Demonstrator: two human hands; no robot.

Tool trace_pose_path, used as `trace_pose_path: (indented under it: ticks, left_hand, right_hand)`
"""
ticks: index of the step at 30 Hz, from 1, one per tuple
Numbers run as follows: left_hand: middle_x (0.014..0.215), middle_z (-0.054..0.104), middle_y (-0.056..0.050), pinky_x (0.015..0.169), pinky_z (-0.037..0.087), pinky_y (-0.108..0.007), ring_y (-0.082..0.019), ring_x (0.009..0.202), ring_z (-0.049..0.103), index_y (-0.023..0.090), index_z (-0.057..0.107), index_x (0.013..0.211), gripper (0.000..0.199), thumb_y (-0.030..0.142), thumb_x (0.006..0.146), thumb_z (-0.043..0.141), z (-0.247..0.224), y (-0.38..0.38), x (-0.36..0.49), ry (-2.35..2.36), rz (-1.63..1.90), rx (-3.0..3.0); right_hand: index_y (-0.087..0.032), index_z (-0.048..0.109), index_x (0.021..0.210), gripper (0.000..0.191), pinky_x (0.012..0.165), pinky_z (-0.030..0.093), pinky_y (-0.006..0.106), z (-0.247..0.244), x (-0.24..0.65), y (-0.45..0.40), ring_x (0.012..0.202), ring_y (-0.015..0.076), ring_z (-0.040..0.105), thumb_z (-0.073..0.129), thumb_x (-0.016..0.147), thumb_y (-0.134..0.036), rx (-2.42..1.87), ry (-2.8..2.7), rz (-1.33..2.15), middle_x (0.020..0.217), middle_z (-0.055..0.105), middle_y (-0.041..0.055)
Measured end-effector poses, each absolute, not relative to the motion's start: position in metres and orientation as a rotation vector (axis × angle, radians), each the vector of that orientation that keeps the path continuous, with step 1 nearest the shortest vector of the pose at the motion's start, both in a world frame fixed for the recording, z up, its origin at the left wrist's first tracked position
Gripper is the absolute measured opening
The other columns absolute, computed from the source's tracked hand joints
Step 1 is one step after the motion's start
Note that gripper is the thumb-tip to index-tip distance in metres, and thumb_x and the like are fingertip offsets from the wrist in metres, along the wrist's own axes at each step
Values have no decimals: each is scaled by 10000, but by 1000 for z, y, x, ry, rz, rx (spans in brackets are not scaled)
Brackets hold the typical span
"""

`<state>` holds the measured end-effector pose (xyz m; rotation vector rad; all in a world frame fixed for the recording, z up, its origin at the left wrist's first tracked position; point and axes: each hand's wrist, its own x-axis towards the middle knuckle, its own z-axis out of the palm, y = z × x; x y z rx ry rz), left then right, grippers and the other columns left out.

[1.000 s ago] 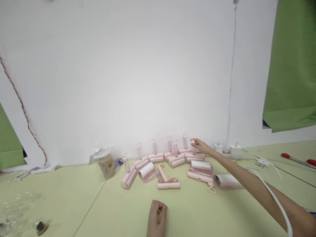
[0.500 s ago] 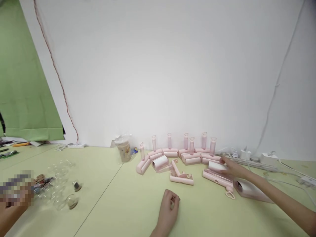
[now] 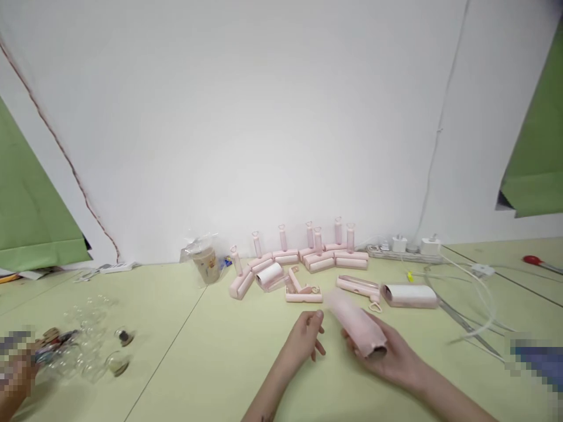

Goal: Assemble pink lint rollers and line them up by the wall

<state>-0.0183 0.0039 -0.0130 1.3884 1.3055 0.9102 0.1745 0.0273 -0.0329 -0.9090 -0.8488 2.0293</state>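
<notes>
My right hand (image 3: 398,358) is wrapped round a pale pink lint roller refill (image 3: 355,322) in a thin wrapper, tilted with its hollow, ragged end facing me. Just left of it, my left hand (image 3: 302,339) hovers with its fingers loosely bent and apart, holding nothing. Beyond both hands lies an opened pink case (image 3: 304,297) with an L-shaped handle part. Another pink case (image 3: 358,286) with a heart-shaped loop rests behind the roll. Two more white rolls, one at right (image 3: 411,295) and one at left (image 3: 269,274), lie on the table.
Along the wall stand several pink lint rollers with upright handles (image 3: 282,239). A plastic-wrapped paper cup (image 3: 206,266) is left of them. Chargers (image 3: 399,244) and cables sit at right. Small clear glass domes (image 3: 85,346) lie at left beside another person's hand (image 3: 17,375).
My right hand has come back from the far right with the roll, now in front of me. My left hand has opened its fingers and moved slightly up. The view has swung right.
</notes>
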Motion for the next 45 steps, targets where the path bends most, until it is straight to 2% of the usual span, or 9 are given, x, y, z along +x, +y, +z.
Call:
trace_pose_path:
  ticks: [4, 9, 14, 22, 26, 31, 37, 42, 45]
  left_hand:
    - [681, 512, 6, 289, 300, -200, -117, 376, 492, 144, 247, 1267, 784, 662, 705, 424, -8, 15, -6, 1324, 861, 1325]
    - [650, 500, 14, 332, 349, -204, -117, 429, 488, 171, 476, 1000, 537, 530, 622, 604, -15, 19, -5, 1256, 986, 1302]
    - [1007, 529, -48, 697, 491, -313, -196, 876, 560, 242, 288, 1172, 672, 576, 645, 540, -24, 14, -36, 1031, 1161, 1316]
    - [1189, 465, -130, 940, 336, -447, -305, 1101, 429, 181, 425, 1168, 740, 321, 524, 760, -50, 7, -58, 1163, 1109, 1435]
    - [1351, 306, -125, 1045, 165, -463, -313, 1270, 196, 201, 274, 1328, 993, 337, 490, 789, -40, -2, -49, 1358, 1164, 1639]
    - [1230, 519, -68, 968, 353, -371, -224, 1108, 476, 232, 499, 1186, 439, 364, 772, 562, -23, -18, -16, 1022, 1179, 1570]
    - [1060, 641, -87, 938, 394, -381, -243, 1016, 552, 157, 622, 1011, 344, 379, 749, 594, -17, -19, -9, 944, 1356, 1137]
    - [1125, 571, -90, 830, 462, -343, -244, 973, 566, 177, 628, 1028, 382, 416, 729, 608, -14, -17, -15, 911, 1287, 1157]
    - [1102, 565, -70, 725, 468, -276, -219, 941, 544, 197, 660, 987, 353, 448, 788, 511, -15, -21, -10, 964, 1156, 1318]
  right_hand:
    - [-153, 575, 844, 261, 680, 486, 289, -41, 158, 7, 772, 169, 618, 547, 782, -406, -804, -574, 2286, 748, 658, 57]
    - [-153, 562, 874, 231, 671, 501, 311, -42, 157, 2, 715, 170, 626, 577, 786, -365, -742, -370, 2362, 739, 655, 48]
    - [-212, 530, 977, 231, 717, 500, 242, -46, 163, 8, 731, 125, 627, 614, 766, -248, -676, -241, 2216, 775, 659, 2]
    - [-273, 479, 1119, 414, 571, 464, 199, -28, 170, -1, 637, 106, 558, 614, 727, -264, -485, -364, 2136, 804, 604, -1]
    - [-253, 535, 1029, 332, 490, 423, 204, -26, 168, -8, 588, 108, 522, 610, 714, -326, -464, -474, 2136, 800, 607, 0]
    - [-196, 593, 882, 168, 544, 442, 243, -31, 153, -19, 626, 128, 549, 555, 797, -336, -586, -532, 2098, 741, 623, 13]
    - [-145, 622, 887, 350, 539, 412, 204, -30, 147, -31, 537, 92, 507, 452, 859, -450, -722, -816, 2147, 643, 602, 14]
    - [-193, 572, 965, 291, 511, 392, 207, -27, 146, -41, 528, 94, 510, 503, 834, -442, -773, -952, 2180, 678, 606, -2]
    - [-173, 576, 864, 281, 499, 382, 212, -28, 143, -43, 508, 95, 505, 476, 848, -434, -775, -950, 2175, 638, 592, -3]
